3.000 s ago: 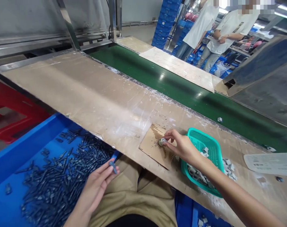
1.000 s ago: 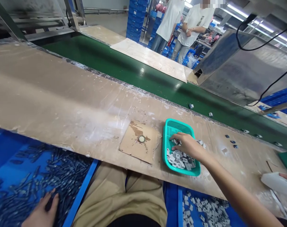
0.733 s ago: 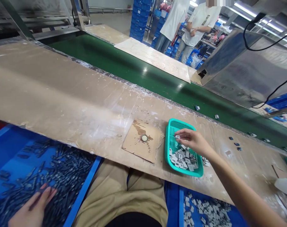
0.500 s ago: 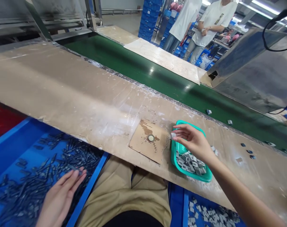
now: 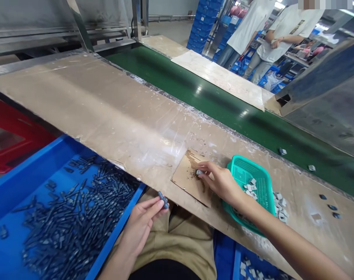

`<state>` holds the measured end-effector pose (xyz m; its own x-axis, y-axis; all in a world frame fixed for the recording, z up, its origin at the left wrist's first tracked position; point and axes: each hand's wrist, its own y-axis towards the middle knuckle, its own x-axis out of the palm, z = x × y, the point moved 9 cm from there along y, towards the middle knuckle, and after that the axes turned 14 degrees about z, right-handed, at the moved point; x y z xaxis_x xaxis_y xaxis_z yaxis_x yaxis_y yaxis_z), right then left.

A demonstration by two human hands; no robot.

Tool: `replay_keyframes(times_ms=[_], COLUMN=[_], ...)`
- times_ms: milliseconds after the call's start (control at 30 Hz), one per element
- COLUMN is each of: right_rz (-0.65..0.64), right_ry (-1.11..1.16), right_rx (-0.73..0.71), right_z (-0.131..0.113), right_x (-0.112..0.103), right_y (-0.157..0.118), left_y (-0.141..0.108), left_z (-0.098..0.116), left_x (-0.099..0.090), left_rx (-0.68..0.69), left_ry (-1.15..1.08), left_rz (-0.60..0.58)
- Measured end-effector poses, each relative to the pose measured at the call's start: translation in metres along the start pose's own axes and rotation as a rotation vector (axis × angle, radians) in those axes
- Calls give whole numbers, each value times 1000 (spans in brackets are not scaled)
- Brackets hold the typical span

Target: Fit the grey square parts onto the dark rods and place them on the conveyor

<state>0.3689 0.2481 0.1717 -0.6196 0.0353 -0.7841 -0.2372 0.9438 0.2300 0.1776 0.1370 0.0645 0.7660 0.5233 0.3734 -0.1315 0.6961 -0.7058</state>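
Note:
My left hand pinches a dark blue plastic part between thumb and fingers, just in front of the table's near edge. Over the cardboard piece, my right hand holds a small grey-white block in its fingertips. The round piece seen earlier on the cardboard is hidden by this block and the fingers. Right of the cardboard stands a green basket with white blocks in it, partly covered by my right forearm. Many dark blue parts lie in the blue bin at the left.
Beyond the brown table runs a green conveyor belt with a few small pieces on it. White blocks and dark pieces lie right of the basket. Two people stand behind the belt. A lower bin holds white blocks.
My left hand has come up out of the blue bin with a dark blue part. My right hand has moved left from the basket to the cardboard with the block. The view has shifted.

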Motion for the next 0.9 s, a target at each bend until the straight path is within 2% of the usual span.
replay_keyframes(times_ms=[133, 233, 300, 433, 700, 900], right_rz=[106, 104, 73, 58, 65, 87], right_ry=[326, 573, 651, 709, 643, 585], right_rx=[300, 510, 571, 598, 521, 460], right_z=[2, -5, -13, -25, -33, -29], right_x=[-25, -31, -32, -34, -33, -29], right_y=[-3, -16, -25, -40, -42, -37], left_y=[-4, -12, -17, -25, -35, -27], left_z=[-1, 0, 1, 2, 25, 28], left_x=[28, 59, 78, 98, 97, 102], left_rx=[0, -7, -6, 37, 331, 389], left_ry=[-55, -114, -131, -95, 189, 250], left_rz=[-63, -154, -213, -256, -263, -277])
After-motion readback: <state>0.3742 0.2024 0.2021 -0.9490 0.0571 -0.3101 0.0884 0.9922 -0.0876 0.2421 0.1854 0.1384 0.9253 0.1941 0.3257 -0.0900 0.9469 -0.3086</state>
